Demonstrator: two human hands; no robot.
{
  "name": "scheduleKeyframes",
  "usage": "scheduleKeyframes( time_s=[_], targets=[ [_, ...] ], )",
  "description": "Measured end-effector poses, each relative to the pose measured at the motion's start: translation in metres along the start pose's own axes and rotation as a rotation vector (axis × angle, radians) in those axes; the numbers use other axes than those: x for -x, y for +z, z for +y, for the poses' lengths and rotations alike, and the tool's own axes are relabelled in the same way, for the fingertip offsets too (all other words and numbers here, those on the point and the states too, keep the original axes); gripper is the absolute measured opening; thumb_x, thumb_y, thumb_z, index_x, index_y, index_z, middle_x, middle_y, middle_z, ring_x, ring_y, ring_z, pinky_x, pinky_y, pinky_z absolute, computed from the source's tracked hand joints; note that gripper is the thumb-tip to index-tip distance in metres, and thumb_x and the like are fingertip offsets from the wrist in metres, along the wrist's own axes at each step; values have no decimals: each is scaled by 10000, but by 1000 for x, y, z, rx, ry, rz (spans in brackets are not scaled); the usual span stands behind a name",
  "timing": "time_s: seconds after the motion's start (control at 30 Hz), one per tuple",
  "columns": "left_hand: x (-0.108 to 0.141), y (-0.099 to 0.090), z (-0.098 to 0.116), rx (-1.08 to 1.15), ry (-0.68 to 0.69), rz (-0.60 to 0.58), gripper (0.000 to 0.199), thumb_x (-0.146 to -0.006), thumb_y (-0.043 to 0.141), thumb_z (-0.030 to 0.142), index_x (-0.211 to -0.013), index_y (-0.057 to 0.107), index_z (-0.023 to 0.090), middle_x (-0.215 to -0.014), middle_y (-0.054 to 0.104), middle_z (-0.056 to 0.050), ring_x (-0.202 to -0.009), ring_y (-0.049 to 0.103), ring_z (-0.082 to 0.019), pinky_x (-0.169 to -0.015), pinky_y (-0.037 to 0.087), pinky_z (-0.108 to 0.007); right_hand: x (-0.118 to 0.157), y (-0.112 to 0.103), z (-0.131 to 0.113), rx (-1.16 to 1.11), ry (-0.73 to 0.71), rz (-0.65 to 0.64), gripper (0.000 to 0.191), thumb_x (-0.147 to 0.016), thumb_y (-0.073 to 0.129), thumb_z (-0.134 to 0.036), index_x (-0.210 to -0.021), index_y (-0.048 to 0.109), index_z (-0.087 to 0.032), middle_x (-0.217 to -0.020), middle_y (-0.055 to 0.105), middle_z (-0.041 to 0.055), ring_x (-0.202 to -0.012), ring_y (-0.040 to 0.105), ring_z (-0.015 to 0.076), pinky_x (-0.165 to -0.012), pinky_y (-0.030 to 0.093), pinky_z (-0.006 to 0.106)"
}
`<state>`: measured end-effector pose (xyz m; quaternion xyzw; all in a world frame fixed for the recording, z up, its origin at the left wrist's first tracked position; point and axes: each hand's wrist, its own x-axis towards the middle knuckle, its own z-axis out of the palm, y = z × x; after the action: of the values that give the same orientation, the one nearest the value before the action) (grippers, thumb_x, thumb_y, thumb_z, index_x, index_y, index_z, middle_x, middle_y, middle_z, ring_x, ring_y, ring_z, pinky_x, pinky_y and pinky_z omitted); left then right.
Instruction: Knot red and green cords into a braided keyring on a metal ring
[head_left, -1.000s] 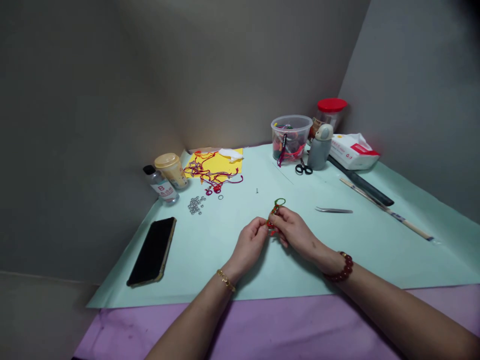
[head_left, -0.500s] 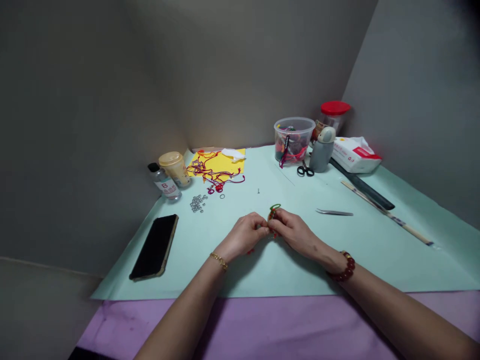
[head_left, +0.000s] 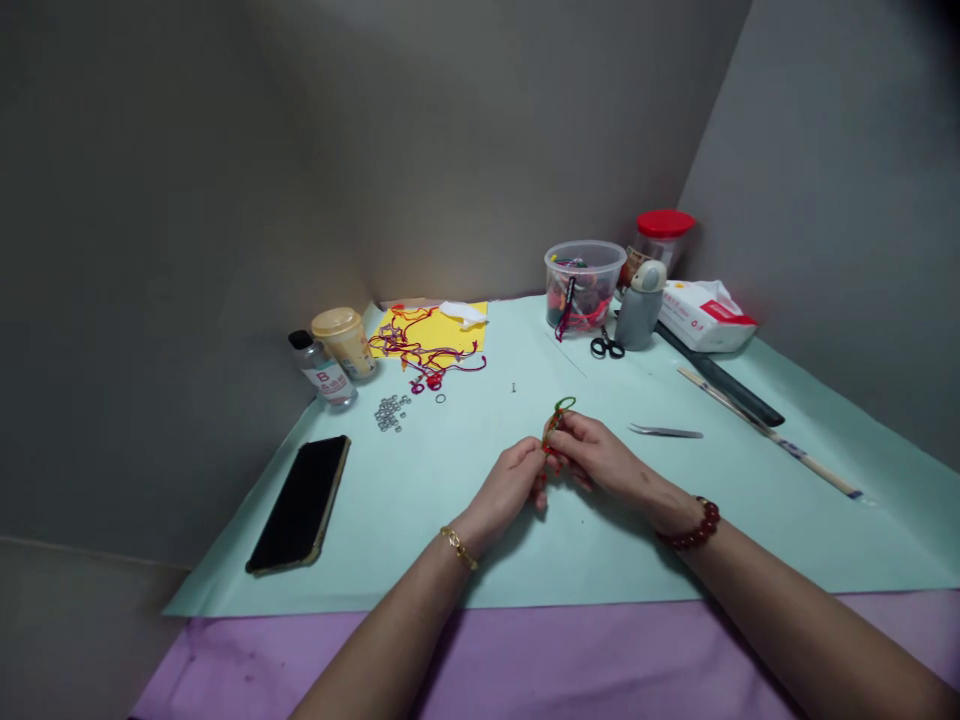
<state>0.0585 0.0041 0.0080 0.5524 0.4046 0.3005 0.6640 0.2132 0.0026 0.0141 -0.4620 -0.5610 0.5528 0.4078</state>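
Observation:
Between my hands is a small braided cord piece (head_left: 553,422) in red and green, with a green loop sticking up at its top. My right hand (head_left: 592,447) pinches it between thumb and fingers. My left hand (head_left: 512,480) is closed at its lower left side, fingertips on the red cord. Red ends show below the fingers; much of the piece is hidden. Beyond the hands a tiny metal piece (head_left: 514,387) lies on the pale green sheet (head_left: 450,550). Tweezers (head_left: 666,432) lie to the right of my right hand.
At left are a phone (head_left: 300,503), a labelled bottle (head_left: 326,375), a lidded cup (head_left: 345,343) and silvery beads (head_left: 390,412). Cords (head_left: 431,352) lie on yellow paper (head_left: 475,335). Behind stand a tub (head_left: 583,290), scissors (head_left: 607,348), a grey bottle (head_left: 640,315) and a tissue pack (head_left: 709,318).
Both hands have shifted slightly right with the cord piece, and the left hand has turned so more of its fingers show below. The green loop sits a little higher and further right.

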Motion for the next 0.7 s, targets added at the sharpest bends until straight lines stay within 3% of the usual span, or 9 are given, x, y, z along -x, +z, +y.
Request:
scheduleKeyframes(
  time_s=[0.1, 0.27, 0.47, 0.7],
  targets=[
    [2, 1, -4, -97, 49, 45, 166, -869, 418, 283, -749, 487, 192, -567, 402, 67, -456, 399, -81, -469, 340, -200, 0, 1, 2, -92, 43, -8, 232, -872, 561, -403, -800, 494, -193, -583, 475, -70, -381, 360, 47, -318, 306, 172],
    [6, 6, -11, -398, 244, 237, 271, -926, 419, 321, -726, 540, 186, -549, 445, 58, -511, 417, -93, -514, 326, -210, 1, 7, 1, -241, 84, 40, 286, -852, 606, -433, -769, 458, -203, -547, 415, -101, -361, 301, 29, -300, 287, 144],
    [7, 15, -17, -163, 262, 353, 161, -933, 463, 357, -901, 506, 205, -642, 550, 53, -507, 519, -98, -517, 425, -214, -2, 18, 6, -284, 28, 193, 275, -838, 629, -409, -756, 464, -204, -530, 436, -108, -330, 343, 28, -289, 296, 140],
    [6, 17, -17, -47, 261, 372, 124, -918, 501, 326, -889, 453, 215, -655, 574, 47, -513, 550, -94, -507, 458, -206, -3, 21, 9, -305, 17, 201, 265, -851, 620, -405, -763, 472, -205, -508, 458, -109, -321, 372, 34, -291, 306, 142]
  ],
)
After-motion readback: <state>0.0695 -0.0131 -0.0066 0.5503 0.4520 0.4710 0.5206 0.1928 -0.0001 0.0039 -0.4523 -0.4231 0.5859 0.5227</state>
